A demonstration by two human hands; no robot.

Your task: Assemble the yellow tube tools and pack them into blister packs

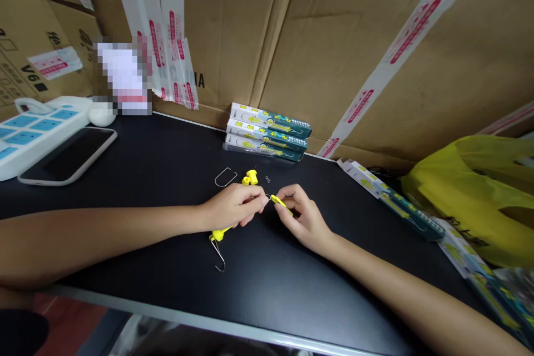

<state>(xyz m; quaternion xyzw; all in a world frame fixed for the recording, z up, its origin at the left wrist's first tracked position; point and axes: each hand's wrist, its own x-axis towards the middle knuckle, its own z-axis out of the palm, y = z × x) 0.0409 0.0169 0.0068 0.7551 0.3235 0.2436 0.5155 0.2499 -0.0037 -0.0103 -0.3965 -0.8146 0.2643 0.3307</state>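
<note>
My left hand is closed around a yellow spring scale body; its yellow end pokes out below the palm with a metal hook hanging from it over the black tabletop. A small wire loop shows at the left fingertips. My right hand pinches a thin yellow plastic piece, its tip close to the wire loop; whether they touch I cannot tell. Just beyond the hands lie yellow plastic caps, a small coil spring and a bent U-shaped wire.
Printed boxes are stacked against the cardboard wall. More such boxes lie at the right beside a yellow plastic bag. A phone and a white power strip occupy the left. The table's front edge runs below.
</note>
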